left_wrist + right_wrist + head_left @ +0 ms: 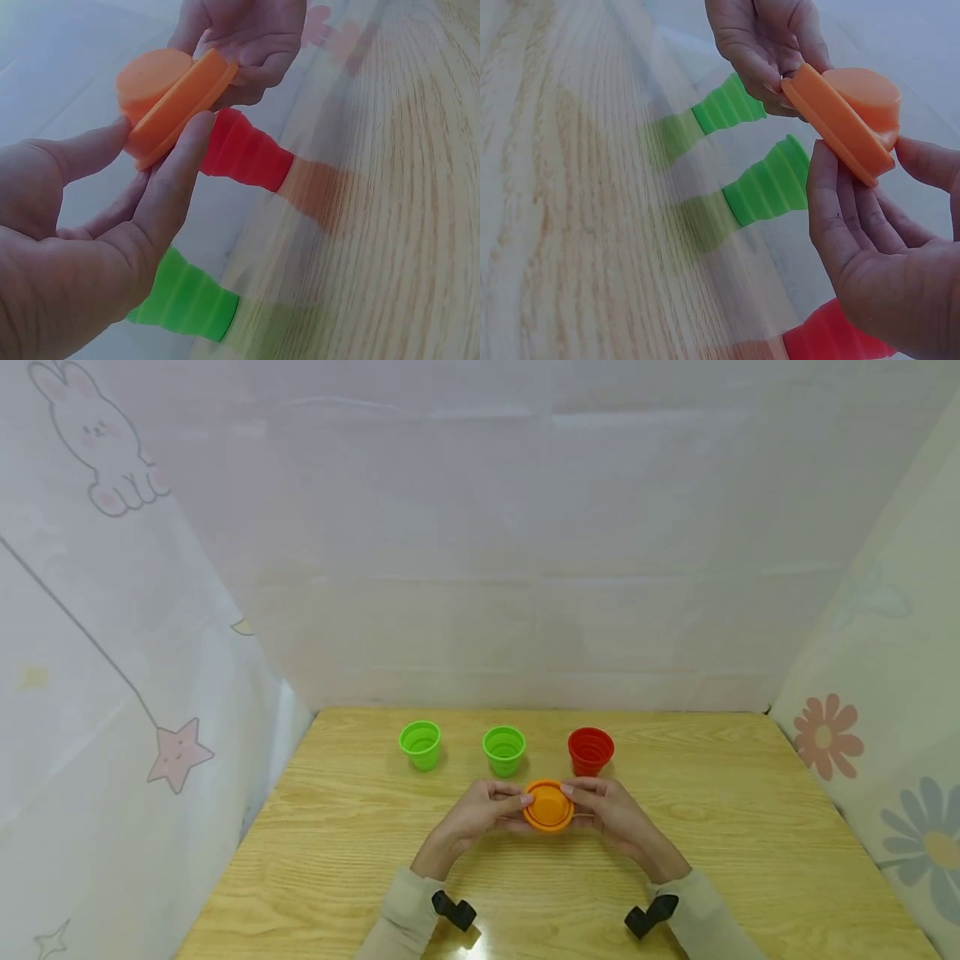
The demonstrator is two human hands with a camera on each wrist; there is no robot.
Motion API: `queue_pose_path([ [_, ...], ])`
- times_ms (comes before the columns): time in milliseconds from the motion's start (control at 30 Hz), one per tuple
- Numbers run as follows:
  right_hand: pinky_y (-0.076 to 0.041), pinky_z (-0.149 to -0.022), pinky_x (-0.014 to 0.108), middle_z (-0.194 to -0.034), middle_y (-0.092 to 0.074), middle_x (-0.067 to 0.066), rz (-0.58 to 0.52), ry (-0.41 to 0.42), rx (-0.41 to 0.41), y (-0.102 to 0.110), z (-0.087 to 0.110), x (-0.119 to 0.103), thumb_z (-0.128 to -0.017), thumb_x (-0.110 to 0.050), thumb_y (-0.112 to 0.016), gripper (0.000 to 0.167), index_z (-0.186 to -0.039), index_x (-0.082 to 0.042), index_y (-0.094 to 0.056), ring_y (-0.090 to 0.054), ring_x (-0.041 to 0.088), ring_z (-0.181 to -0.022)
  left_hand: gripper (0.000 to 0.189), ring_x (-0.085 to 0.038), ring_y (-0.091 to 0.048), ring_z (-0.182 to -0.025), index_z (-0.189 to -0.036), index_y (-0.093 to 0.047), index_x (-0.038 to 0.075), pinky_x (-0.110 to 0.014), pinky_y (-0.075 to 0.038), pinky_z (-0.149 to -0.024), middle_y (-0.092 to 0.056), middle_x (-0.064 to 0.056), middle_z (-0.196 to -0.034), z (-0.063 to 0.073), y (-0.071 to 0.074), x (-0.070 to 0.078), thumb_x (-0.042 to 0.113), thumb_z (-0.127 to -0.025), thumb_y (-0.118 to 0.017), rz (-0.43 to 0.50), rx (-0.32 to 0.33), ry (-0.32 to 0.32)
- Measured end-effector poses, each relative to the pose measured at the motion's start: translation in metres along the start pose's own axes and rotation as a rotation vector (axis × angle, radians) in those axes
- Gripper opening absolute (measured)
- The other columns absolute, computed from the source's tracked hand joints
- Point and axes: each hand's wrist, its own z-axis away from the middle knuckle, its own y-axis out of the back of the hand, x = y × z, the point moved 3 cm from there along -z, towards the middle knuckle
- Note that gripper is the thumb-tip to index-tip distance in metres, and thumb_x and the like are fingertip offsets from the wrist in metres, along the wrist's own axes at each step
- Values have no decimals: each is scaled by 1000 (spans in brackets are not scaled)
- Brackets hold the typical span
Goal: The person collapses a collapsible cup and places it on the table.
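Note:
An orange collapsible cup (549,808), mostly folded flat, is held between both hands over the table. Its round base (154,75) bulges out from the wider rim ring in the wrist views. My left hand (480,812) pinches the cup's left edge, thumb on the near face and fingers behind. On the opposite edge, my right hand (613,814) grips in the same way. Beyond the hands stand a red cup (590,750), a green cup (504,750) and another green cup (421,745), all unfolded and upright with ridged walls.
The three standing cups form a row toward the back of the wooden table (337,860). A pale hanging sheet (525,568) rises behind the table's far edge, and patterned sheets flank both sides. Black wrist cameras sit at both sleeves.

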Motion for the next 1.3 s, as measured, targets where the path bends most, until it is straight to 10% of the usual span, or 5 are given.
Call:
queue_pose_path([
  [767, -66, -93, 31, -117, -78, -5, -51, -17, -57, -4, 5, 3, -106, -23, -65, 39, -136, 3, -63, -76, 12, -101, 32, -18, -77, -89, -120, -72, -10, -62, -58, -101, -77, -8, -103, 3, -6, -2, 17, -105, -66, -43, -14, 5],
  [1300, -68, -85, 33, -120, -78, 16, 208, 56, 57, -8, 3, -4, -101, -24, -72, 50, -134, 12, -61, -77, 15, -96, 27, -21, -80, -85, -117, -75, -9, -63, -60, -93, -78, -15, -103, 4, -9, 7, 13, -104, -67, -134, -1, -64],
])
